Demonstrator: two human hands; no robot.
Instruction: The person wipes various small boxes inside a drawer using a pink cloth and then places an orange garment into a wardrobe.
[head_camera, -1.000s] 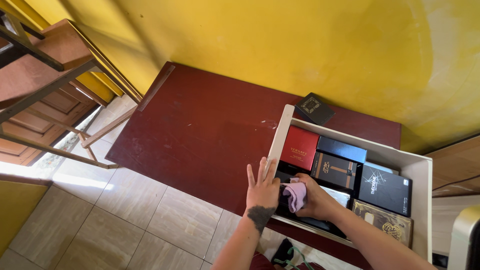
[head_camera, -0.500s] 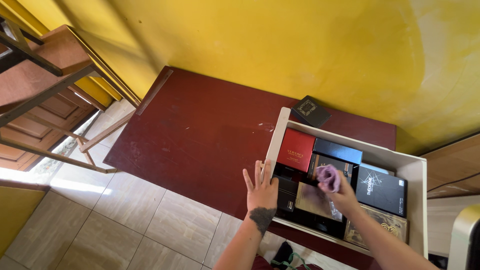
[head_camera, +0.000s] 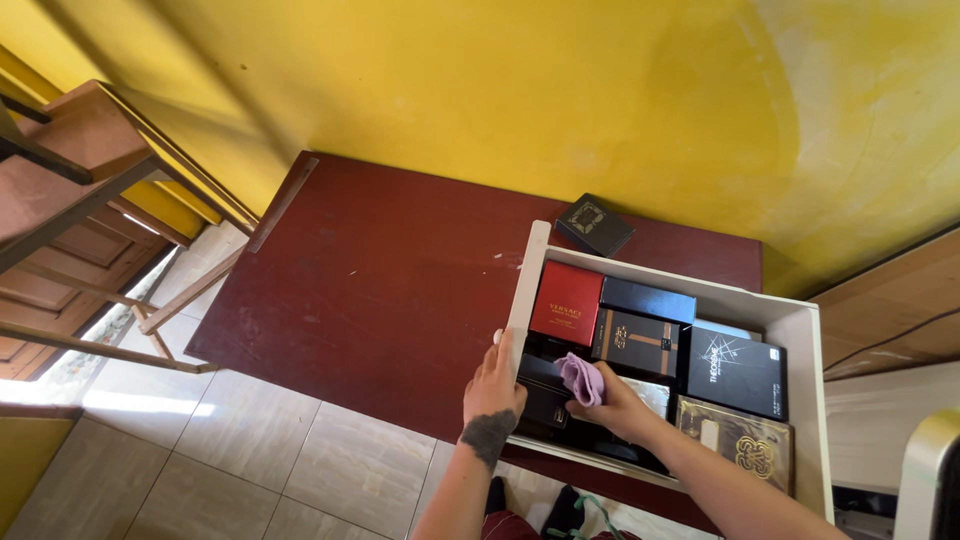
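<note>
Wall (head_camera: 500, 80), yellow, fills the top of the view; below it a dark red table (head_camera: 380, 270) with a wide bare stretch on its left half, open room there. White tray (head_camera: 522, 290) sits on the table's right part, its near edge at the table's front edge, packed tight with boxes: red box (head_camera: 566, 302) at far left, black boxes (head_camera: 735, 372) in the middle and right, a gold-patterned box (head_camera: 738, 445) at near right. Almost no free gaps inside; one small black box (head_camera: 594, 225) lies outside, just beyond the tray's far wall.

Left hand (head_camera: 493, 385) rests on the tray's left wall near the front corner, fingers curled on the rim now, where a second ago they lay flat and spread. Right hand (head_camera: 615, 405) is closed around a crumpled lilac cloth (head_camera: 582, 378), pressed down on boxes in the tray's near-left part. Half a second ago the cloth was raised over the middle boxes; now it is back low at the front, so wiping looks to go on box by box. Hands are near each other, not touching. Tiled floor (head_camera: 250, 460) at left.
</note>
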